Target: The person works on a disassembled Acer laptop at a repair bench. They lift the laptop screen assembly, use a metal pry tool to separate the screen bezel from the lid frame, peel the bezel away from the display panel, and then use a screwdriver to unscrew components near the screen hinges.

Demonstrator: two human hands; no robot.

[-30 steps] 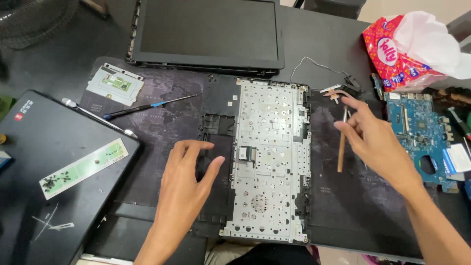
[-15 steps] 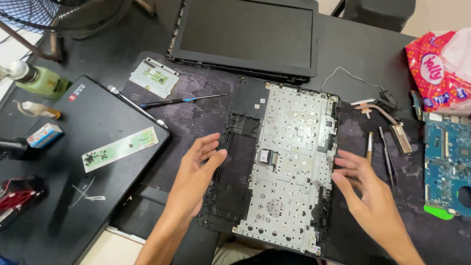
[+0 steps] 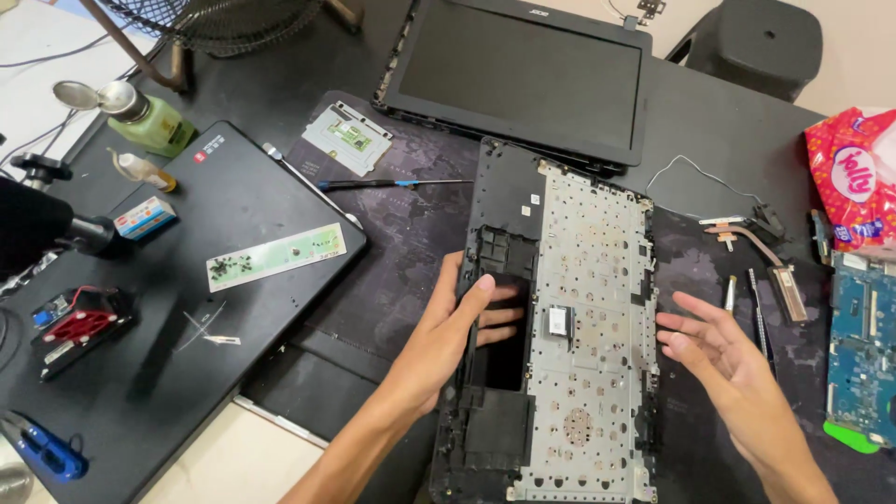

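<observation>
Laptop keyboard frame [image 3: 579, 308] at centre, left hand [image 3: 448, 341] on its left edge, right hand [image 3: 723, 359] just right, screen panel [image 3: 518, 75] behind, screwdriver [image 3: 392, 183] left, circuit board [image 3: 861, 345] far right.

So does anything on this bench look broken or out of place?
Nothing looks spilled or broken. The laptop palmrest frame lies upside down, keyboard backplate exposed, the left hand gripping its edge. The green bottle stands with its cap flipped open beside the closed black laptop.

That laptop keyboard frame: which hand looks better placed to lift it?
Probably the left hand: its fingers grip the keyboard frame at the dark opening. The right hand hovers open beside it, not touching.
</observation>
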